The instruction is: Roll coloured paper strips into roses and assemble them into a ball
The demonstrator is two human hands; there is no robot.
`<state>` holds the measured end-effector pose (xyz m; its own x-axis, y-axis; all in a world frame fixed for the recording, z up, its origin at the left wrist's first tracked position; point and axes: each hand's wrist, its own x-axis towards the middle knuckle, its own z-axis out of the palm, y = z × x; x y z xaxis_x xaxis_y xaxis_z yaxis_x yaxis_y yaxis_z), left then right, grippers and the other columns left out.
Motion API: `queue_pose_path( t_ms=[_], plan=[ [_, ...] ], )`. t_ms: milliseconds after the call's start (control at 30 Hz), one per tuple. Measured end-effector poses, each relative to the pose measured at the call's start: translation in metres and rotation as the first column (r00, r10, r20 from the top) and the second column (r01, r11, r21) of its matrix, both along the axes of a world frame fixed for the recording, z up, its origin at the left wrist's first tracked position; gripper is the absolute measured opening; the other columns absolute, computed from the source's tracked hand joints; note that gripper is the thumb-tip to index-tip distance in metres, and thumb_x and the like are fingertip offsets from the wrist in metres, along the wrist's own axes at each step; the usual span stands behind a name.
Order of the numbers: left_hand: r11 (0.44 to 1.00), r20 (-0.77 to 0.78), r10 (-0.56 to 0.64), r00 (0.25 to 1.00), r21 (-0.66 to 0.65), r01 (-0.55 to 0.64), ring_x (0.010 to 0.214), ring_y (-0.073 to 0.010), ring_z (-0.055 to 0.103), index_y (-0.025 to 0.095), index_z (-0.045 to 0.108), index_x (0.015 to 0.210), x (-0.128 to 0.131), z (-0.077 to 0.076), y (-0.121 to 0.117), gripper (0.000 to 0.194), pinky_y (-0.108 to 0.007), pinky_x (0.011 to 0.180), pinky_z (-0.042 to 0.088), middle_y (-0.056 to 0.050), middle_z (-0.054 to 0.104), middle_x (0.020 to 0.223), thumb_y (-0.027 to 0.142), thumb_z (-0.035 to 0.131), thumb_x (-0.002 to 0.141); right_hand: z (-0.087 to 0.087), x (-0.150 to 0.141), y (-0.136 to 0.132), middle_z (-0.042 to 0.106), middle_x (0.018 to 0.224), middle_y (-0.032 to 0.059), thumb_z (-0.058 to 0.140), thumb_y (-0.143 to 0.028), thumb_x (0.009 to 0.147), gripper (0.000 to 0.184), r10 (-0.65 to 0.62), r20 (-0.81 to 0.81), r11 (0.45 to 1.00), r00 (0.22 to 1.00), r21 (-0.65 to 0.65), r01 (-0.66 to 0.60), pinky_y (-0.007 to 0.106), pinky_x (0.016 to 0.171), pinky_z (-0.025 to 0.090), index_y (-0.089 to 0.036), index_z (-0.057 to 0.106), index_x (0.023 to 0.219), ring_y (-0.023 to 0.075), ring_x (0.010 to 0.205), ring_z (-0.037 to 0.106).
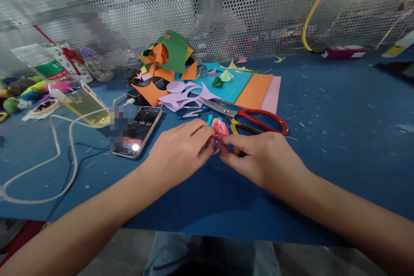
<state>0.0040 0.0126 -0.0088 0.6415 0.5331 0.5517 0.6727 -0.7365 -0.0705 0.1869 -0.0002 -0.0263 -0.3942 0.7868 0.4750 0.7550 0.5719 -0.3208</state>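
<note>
Between my two hands is a small pink paper flower (220, 127) with a lilac piece at its underside. My left hand (186, 144) pinches it from the left, fingers curled over its edge. From the right, my right hand (258, 151) grips the lower edge between thumb and fingers. My fingertips partly cover the lilac piece. Just beyond the flower lie scissors (233, 113) with red and yellow handles, blades pointing left. Lilac paper scraps (181, 97) and two folded green paper pieces, one dark (217, 82) and one pale (226, 76), lie farther back.
A phone (139, 131) showing a timer lies left of my hands, near a looped white cable (73, 155). A bottle of yellow liquid (87, 105) is at left. Coloured sheets (257, 90) and a scrap heap (171, 58) lie before the perforated metal wall (258, 4).
</note>
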Motion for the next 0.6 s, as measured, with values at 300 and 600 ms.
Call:
queue_pose_path(
  t_ms=[300, 600],
  plan=[
    [0.992, -0.048, -0.007, 0.999, -0.129, 0.001, 0.075, -0.0178, 0.065, 0.013, 0.062, 0.087, -0.004, 0.009, 0.002, 0.026, -0.027, 0.064, 0.051, -0.007, 0.065, 0.081, 0.031, 0.044, 0.091, -0.001, 0.0, 0.0, 0.052, 0.043, -0.0035, 0.05, -0.025, 0.081, 0.025, 0.009, 0.019, 0.999, 1.0, 0.042, -0.01, 0.024, 0.045, 0.025, -0.019, 0.061, 0.058, 0.0081, 0.038, 0.042],
    [0.996, -0.02, -0.049, 0.999, -0.072, 0.048, 0.078, -0.0151, 0.066, 0.014, 0.062, 0.099, -0.008, 0.005, 0.007, 0.019, -0.023, 0.063, 0.051, -0.005, 0.068, 0.086, 0.021, 0.045, 0.092, -0.001, -0.001, -0.001, 0.049, 0.042, -0.0044, 0.05, -0.026, 0.08, 0.024, 0.007, 0.033, 0.997, 0.999, 0.075, -0.009, 0.024, 0.044, 0.024, -0.021, 0.062, 0.06, 0.0085, 0.038, 0.038]
  ],
)
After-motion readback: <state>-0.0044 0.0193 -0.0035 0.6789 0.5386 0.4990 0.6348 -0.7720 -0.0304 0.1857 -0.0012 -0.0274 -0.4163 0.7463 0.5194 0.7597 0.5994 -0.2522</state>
